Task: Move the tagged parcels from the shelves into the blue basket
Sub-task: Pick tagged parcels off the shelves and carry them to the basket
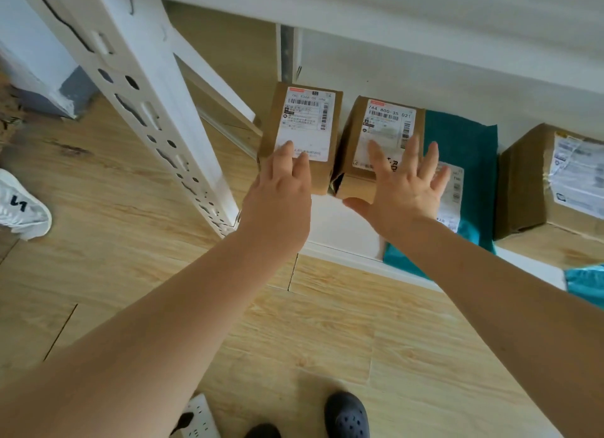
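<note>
Both hands reach to the bottom shelf [343, 228]. The left hand [281, 189] has straight fingers lying on the label of the left brown parcel [300, 133], gripping nothing. The right hand [402, 186] is spread wide, fingers over the second brown parcel [379, 137] just beside it; whether it touches is unclear. A teal bag [464, 143] lies alongside.

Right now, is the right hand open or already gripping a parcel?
Open: the right hand has its fingers spread straight over the middle box, curled round nothing.
</note>
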